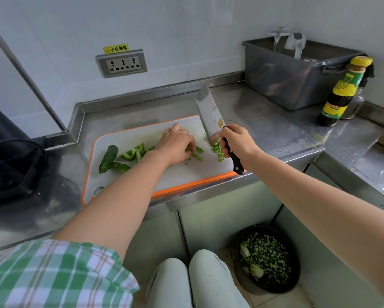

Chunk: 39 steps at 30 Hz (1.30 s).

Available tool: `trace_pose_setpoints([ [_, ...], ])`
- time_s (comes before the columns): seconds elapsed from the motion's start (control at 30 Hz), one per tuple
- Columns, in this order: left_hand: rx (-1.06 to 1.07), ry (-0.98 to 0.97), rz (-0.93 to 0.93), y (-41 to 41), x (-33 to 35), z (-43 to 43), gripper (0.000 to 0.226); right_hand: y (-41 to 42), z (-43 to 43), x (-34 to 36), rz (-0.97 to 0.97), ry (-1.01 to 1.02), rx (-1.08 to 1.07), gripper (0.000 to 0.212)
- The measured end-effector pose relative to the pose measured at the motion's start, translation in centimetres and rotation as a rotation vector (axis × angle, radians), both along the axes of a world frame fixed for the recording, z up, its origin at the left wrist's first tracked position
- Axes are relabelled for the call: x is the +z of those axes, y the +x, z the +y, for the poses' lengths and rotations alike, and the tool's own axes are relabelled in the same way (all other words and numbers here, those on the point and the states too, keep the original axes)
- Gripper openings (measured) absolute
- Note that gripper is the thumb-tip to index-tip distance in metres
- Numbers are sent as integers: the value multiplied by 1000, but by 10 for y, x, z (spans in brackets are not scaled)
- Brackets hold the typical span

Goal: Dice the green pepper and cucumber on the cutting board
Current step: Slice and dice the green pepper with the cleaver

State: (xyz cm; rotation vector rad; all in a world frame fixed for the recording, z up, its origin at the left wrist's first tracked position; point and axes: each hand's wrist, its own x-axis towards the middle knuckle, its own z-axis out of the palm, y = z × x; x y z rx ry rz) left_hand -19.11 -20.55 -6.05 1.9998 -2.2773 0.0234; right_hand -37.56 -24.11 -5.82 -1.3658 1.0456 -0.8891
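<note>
On the cutting board, the cucumber lies at its left end, pepper pieces beside it, the left hand pressing strips mid-board, the right hand gripping the cleaver over diced pepper.

The left hand at the centre of the frame covers most of the pepper strips under its fingers, the right hand hides the upper handle of the cleaver, and the dark appliance is cut by the left edge.
</note>
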Motion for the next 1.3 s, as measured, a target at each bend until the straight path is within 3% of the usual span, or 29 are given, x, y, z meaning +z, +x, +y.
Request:
trace_pose_setpoints([
  [0.13, -3, -33, 13, 7, -4, 0, 9, 2, -2, -1, 13, 11, -5, 25],
  [0.27, 3, -209, 193, 5, -10, 0, 7, 6, -1, 0, 5, 13, -7, 13],
  [0.37, 60, -212, 253, 1, -13, -2, 17, 7, -2, -1, 2, 28, -9, 9],
  [0.47, 93, -167, 143, -4, -15, -7, 33, 7, -2, -2, -11, 51, -4, 11],
  [0.57, 89, -130, -55, -10, -14, -12, 24, 8, -2, -3, -2, 54, -17, 8],
  [0.77, 89, -163, -205, -14, -9, -15, 18, 5, -2, -1, 9, 39, -23, 7],
  [0.93, 267, -379, 264, -7, -7, -8, 19, 2, 2, 4, 8, 21, -35, 9],
  [1.1, 431, -454, 705, 7, 2, -3, 19, 10, 16, 16, -10, 93, 2, 10],
  [1.3, 687, -520, 871, 24, -3, 17, 22, 36, 51, 22, 123, 168, 164, 19],
])
